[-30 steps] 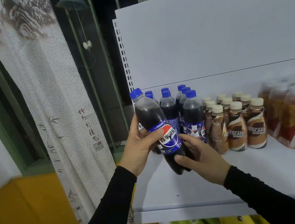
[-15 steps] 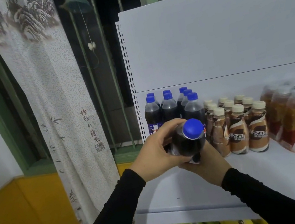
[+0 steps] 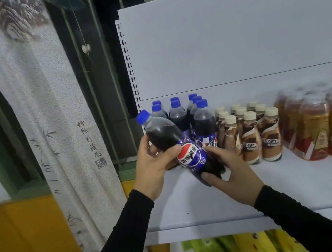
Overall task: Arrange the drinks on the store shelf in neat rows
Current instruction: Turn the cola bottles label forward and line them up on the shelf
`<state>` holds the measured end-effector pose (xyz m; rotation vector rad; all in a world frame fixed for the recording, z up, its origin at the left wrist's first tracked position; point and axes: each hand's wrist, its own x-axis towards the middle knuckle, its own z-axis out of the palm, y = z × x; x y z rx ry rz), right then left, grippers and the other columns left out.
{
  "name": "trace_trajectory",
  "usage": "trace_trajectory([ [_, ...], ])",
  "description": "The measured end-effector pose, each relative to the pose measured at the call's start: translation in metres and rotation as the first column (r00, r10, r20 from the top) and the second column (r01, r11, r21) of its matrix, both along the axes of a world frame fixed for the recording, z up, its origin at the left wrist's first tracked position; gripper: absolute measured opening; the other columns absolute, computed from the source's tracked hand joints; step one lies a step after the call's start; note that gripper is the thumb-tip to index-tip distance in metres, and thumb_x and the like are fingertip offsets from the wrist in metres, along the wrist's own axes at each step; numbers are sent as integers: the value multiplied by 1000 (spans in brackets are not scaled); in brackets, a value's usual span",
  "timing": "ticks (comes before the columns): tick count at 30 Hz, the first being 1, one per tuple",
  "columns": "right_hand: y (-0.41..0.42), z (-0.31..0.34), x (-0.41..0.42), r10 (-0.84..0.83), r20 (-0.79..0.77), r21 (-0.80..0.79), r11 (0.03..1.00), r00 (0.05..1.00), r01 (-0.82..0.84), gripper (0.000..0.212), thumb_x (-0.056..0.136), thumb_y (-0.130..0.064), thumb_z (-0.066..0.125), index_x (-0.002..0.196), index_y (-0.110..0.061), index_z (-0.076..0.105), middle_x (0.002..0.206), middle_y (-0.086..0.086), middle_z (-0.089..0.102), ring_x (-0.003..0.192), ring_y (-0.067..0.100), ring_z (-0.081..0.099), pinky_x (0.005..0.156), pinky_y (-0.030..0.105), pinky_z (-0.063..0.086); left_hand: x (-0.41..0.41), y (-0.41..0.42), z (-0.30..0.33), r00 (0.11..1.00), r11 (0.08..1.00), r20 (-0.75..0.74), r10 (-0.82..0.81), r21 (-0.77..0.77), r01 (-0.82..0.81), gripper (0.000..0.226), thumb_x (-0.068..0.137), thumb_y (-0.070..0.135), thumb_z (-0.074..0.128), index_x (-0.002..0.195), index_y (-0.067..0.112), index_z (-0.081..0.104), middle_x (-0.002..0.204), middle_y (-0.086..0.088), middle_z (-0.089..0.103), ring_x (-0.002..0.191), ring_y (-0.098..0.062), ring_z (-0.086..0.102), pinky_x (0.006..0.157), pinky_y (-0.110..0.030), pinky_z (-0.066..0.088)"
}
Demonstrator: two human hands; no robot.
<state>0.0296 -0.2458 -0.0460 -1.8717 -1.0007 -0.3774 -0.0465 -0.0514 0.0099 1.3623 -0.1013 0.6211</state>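
Half a second after its cap faced us, we grip the cola bottle in left hand and right hand, tilted label-out, judged nearly ready to join the rows on the shelf.

My two arms in black sleeves reach forward. My left hand curls around the upper part of what I hold; my right hand cups its lower end, fingers seemingly wrapped beneath.
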Motion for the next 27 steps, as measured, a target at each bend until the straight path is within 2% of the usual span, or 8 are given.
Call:
trace_trajectory([
  [4, -3, 2, -17, -99, 48, 1, 995, 994, 99, 58, 85, -32, 73, 131, -45, 40, 120, -26, 50, 111, -7, 49, 87, 13, 46, 0, 2, -2, 997, 995, 19, -74, -60, 75, 79, 78, -1, 74, 144, 29, 42, 114, -4, 73, 107, -29, 70, 79, -46, 61],
  [8, -10, 8, -39, -207, 70, 17, 978, 976, 206, 55, 85, -33, 73, 126, -49, 40, 119, -25, 52, 109, -5, 51, 84, 16, 48, 4, 1, 0, 979, 972, 17, -204, -113, 204, 84, 72, 9, 76, 144, 35, 41, 129, -15, 65, 113, -34, 67, 84, -51, 59],
  [12, -33, 10, -66, -328, 115, 5, 944, 938, 330, 48, 85, -51, 64, 129, -46, 43, 118, -31, 49, 106, -3, 52, 83, 12, 44, 14, -14, -6, 943, 936, 32, -332, -111, 334, 77, 81, 6, 73, 146, 28, 39, 133, -15, 61, 117, -37, 65, 78, -48, 61],
  [14, -55, 7, -79, -395, 142, 6, 917, 908, 398, 50, 85, -57, 58, 131, -45, 42, 119, -35, 46, 108, -6, 51, 87, 9, 41, 17, -33, -7, 921, 914, 20, -390, -114, 390, 74, 84, 3, 71, 146, 28, 40, 131, -15, 63, 114, -36, 66, 74, -45, 61],
  [16, -83, 1, -92, -468, 148, 6, 882, 872, 472, 53, 85, -58, 57, 134, -41, 44, 120, -33, 47, 113, -8, 49, 95, 15, 41, 18, -60, -10, 901, 894, 8, -435, -119, 432, 75, 81, 4, 73, 145, 27, 41, 127, -14, 65, 111, -34, 68, 69, -40, 61],
  [19, -137, -4, -116, -596, 122, 29, 801, 793, 598, 64, 85, -57, 58, 139, -25, 49, 125, -13, 53, 117, 8, 54, 98, 29, 45, 17, -113, -14, 868, 864, -9, -496, -107, 493, 81, 73, 10, 77, 144, 26, 42, 126, -9, 68, 111, -32, 68, 71, -42, 61],
  [25, -278, -16, -186, -814, 210, -41, 547, 542, 836, 66, 87, -57, 55, 137, -15, 53, 130, 2, 55, 121, 12, 48, 102, 15, 32, 7, -247, -33, 788, 789, -56, -613, -81, 608, 75, 76, 6, 78, 140, 29, 47, 119, -2, 71, 109, -28, 70, 77, -51, 60],
  [27, -332, -24, -214, -858, 231, -86, 451, 458, 888, 67, 88, -57, 53, 138, -13, 52, 133, 8, 55, 123, 15, 47, 103, 13, 29, 1, -303, -41, 766, 770, -75, -638, -71, 634, 73, 80, -1, 75, 140, 30, 46, 111, 2, 74, 105, -26, 71, 73, -47, 61],
])
